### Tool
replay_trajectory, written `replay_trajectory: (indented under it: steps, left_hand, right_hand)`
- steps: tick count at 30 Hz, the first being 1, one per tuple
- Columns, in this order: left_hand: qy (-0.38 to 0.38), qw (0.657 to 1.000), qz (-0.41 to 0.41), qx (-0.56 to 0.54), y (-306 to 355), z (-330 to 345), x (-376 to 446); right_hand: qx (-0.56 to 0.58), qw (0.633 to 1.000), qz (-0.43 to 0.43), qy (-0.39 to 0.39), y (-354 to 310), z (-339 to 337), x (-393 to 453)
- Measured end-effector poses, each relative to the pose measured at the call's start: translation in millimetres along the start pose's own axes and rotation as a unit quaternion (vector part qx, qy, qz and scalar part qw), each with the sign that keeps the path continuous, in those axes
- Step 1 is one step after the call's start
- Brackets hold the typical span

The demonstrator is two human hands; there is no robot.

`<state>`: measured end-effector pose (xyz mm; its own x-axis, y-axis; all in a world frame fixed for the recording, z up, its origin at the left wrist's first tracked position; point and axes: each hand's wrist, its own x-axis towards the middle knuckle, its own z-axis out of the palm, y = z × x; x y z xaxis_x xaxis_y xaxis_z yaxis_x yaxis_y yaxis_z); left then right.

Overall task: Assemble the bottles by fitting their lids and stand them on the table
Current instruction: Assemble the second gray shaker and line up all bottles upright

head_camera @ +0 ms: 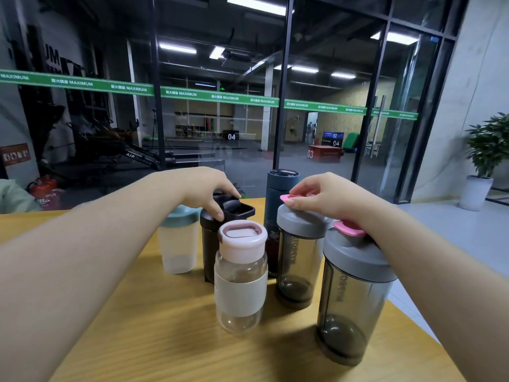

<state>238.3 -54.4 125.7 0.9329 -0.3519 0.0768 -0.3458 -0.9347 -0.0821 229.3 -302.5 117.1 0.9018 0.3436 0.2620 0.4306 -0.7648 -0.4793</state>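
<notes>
Several bottles stand upright on the wooden table (pixel 154 340). My left hand (pixel 206 188) grips the lid of the black bottle (pixel 209 244) from above. My right hand (pixel 325 194) pinches the pink flip cap on the grey lid of the middle smoky shaker (pixel 298 260). A larger smoky shaker (pixel 355 299) with a grey lid and pink cap stands nearest on the right, under my right forearm. In front stands a clear glass bottle (pixel 239 277) with a pink lid. A frosted bottle (pixel 179 244) with a teal lid stands at the left. A dark blue flask (pixel 275 188) stands behind.
The table's far edge lies just behind the bottles, against a glass wall (pixel 220 119). Its right edge runs diagonally close to the large shaker. A potted plant (pixel 487 150) stands on the floor at the far right. A red fire extinguisher (pixel 45 191) sits at the left.
</notes>
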Motion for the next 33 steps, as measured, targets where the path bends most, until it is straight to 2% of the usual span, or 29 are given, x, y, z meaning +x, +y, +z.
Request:
replay_trajectory:
  steps: [19, 33]
  left_hand:
    - [0.05, 0.991, -0.022, -0.12, 2.7, 18.1, 0.5]
    - [0.134, 0.981, -0.086, -0.111, 4.5, 31.0, 1.5]
  right_hand:
    - [-0.01, 1.0, 0.006, 0.005, -1.0, -0.8, -1.8]
    - [-0.009, 1.0, 0.005, 0.002, -0.2, -0.2, -0.4]
